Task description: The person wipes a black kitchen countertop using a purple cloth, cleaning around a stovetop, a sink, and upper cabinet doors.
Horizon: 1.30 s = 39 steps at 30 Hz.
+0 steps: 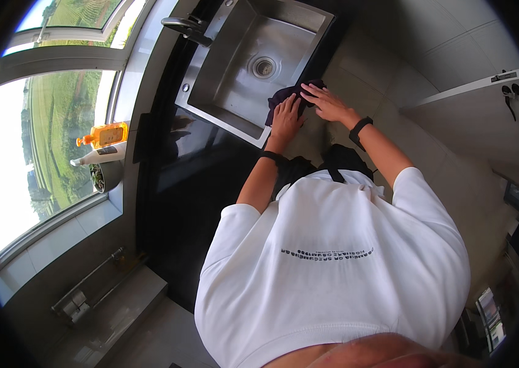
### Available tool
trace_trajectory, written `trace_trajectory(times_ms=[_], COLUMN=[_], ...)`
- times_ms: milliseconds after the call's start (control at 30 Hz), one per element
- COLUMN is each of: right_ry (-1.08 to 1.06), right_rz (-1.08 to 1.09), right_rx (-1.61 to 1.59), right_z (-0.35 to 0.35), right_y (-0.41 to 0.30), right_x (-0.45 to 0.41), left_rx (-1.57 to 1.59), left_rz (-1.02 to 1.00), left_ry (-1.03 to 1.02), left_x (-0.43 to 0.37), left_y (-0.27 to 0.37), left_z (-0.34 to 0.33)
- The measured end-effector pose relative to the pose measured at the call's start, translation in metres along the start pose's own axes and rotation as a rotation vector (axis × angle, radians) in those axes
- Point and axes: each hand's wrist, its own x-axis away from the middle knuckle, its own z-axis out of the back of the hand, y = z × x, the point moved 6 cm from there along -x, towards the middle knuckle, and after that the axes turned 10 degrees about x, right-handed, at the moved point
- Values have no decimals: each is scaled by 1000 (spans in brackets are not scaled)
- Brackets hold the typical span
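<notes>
A dark purple cloth (282, 96) lies bunched over the near rim of the stainless steel sink (236, 69), along the front edge of the black countertop. My left hand (287, 120) holds the cloth down with its fingers stretched over it. Just to the right, my right hand (326, 103) presses on the cloth's other end, its fingers somewhat spread. Parts of the cloth are hidden under both hands. A round drain strainer (265, 67) sits in the basin's floor.
A curved faucet (188, 28) rises behind the sink. On the windowsill stand an orange pump bottle (108, 135), a white spray bottle (100, 155) and a potted plant (105, 177). Glossy black countertop (195, 184) extends to the left. A white door (475, 110) stands at the right.
</notes>
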Motion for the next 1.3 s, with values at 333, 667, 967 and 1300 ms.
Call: trace_trajectory(times_ms=[333,667,967,1300], right_ry=[31,-126,-31,109], right_rz=[-9,-87,-203,-244], right_rx=[-296,-422,-393,-83], right_z=[-24,17,54,89], right_y=[-10,73,150,211], right_x=[8,-8,-40,-79], left_rx=[-20,-158,-298,-309], left_rz=[274,146,141,248], left_ry=[-266,-133,-125,-125], left_x=[-3,-76,-177,-267], left_y=[-7,3,-1,21], left_z=[-27,-63,-88,-98])
